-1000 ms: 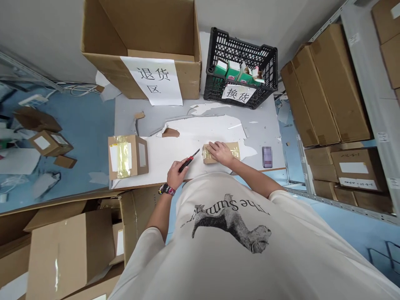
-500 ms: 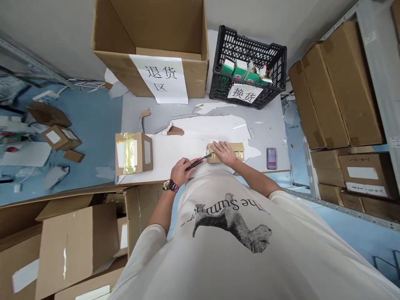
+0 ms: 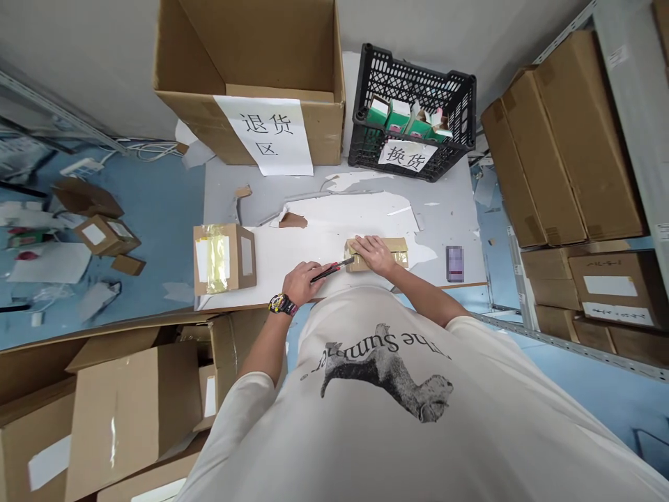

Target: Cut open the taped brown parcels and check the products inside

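Here, knife (image 3: 329, 270) at small box (image 3: 399, 256).

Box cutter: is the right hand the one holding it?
No, the left hand grips the box cutter, while the right hand rests on the small taped carton.

The right fingers (image 3: 367, 245) partly hide the small box (image 3: 400, 255).

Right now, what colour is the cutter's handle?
Cutter's handle: red and black, best in the head view.
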Action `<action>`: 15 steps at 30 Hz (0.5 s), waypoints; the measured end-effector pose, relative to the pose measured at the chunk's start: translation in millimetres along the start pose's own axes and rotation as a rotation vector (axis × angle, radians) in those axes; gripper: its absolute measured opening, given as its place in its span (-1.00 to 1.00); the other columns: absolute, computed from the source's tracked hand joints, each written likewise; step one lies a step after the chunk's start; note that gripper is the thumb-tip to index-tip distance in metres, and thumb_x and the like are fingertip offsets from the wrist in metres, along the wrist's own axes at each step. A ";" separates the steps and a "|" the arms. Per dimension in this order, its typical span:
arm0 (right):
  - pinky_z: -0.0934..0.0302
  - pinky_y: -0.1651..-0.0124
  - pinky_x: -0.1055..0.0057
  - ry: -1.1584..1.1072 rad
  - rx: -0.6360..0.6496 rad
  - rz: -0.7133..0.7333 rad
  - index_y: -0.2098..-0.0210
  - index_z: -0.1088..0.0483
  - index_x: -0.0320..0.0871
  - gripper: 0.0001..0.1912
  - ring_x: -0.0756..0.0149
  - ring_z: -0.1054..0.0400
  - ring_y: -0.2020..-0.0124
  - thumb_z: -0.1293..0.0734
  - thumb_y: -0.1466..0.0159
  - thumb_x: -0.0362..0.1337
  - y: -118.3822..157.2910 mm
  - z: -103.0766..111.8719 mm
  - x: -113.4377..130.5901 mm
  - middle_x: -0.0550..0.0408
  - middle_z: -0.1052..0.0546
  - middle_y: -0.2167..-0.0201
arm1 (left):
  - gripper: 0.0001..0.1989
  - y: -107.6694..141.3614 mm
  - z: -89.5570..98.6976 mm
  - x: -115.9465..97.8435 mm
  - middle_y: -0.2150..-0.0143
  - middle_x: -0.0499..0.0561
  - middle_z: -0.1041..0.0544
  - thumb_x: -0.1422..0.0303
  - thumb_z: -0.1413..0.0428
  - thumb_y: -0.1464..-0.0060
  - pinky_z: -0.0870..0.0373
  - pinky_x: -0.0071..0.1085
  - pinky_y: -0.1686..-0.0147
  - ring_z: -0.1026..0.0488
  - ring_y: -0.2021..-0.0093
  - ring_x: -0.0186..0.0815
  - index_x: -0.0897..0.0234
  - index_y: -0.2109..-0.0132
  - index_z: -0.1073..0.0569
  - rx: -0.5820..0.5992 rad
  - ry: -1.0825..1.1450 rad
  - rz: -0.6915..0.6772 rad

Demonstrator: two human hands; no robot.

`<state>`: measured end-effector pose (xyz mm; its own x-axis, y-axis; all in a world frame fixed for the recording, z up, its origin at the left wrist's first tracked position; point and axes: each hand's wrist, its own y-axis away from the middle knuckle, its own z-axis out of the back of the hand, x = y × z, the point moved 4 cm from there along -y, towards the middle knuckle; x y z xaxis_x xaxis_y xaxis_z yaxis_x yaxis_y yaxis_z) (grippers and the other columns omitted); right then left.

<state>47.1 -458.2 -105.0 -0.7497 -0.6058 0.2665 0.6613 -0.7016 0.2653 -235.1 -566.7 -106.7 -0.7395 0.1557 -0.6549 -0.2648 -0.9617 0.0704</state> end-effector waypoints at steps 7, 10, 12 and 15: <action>0.03 -0.71 -0.14 0.009 0.003 -0.004 -0.67 -0.33 -0.07 -0.30 -0.08 -0.21 -0.64 -0.15 -0.58 -0.36 0.3 -0.4 0.7 -0.07 -0.28 -0.72 | -0.49 -9.1 -17.4 -11.8 -0.15 0.20 -0.67 0.12 -0.16 -0.53 -0.46 -0.14 0.16 -0.52 -0.10 0.10 -0.10 -0.50 -0.62 -0.020 -0.029 0.055; 0.02 -0.71 -0.15 0.010 0.003 0.009 -0.67 -0.33 -0.08 -0.29 -0.08 -0.20 -0.64 -0.14 -0.58 -0.37 0.3 -1.8 0.5 -0.07 -0.29 -0.72 | -0.47 -10.5 -22.1 -13.2 -0.13 0.19 -0.68 0.15 -0.17 -0.51 -0.41 -0.15 0.19 -0.52 -0.08 0.10 -0.12 -0.53 -0.59 -0.012 -0.046 0.070; 0.00 -0.70 -0.18 0.006 0.003 0.013 -0.67 -0.33 -0.07 -0.28 -0.09 -0.20 -0.64 -0.16 -0.56 -0.37 0.3 -1.5 1.0 -0.07 -0.30 -0.71 | -0.46 -9.2 -21.4 -10.8 -0.10 0.18 -0.70 0.16 -0.18 -0.51 -0.40 -0.14 0.19 -0.52 -0.06 0.11 -0.13 -0.53 -0.59 -0.006 -0.053 0.069; -0.02 -0.70 -0.24 0.003 0.002 0.008 -0.67 -0.33 -0.03 -0.25 -0.12 -0.21 -0.64 -0.20 -0.54 -0.38 0.6 1.1 2.8 -0.07 -0.32 -0.70 | -0.47 -6.6 -18.4 -6.7 -0.10 0.17 -0.72 0.17 -0.18 -0.50 -0.41 -0.13 0.16 -0.53 -0.06 0.11 -0.13 -0.52 -0.60 -0.021 -0.048 0.061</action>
<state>45.5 -459.9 -103.1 -0.7445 -0.6126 0.2655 0.6672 -0.6962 0.2649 -217.0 -565.5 -116.6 -0.7829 0.1072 -0.6129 -0.2060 -0.9742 0.0927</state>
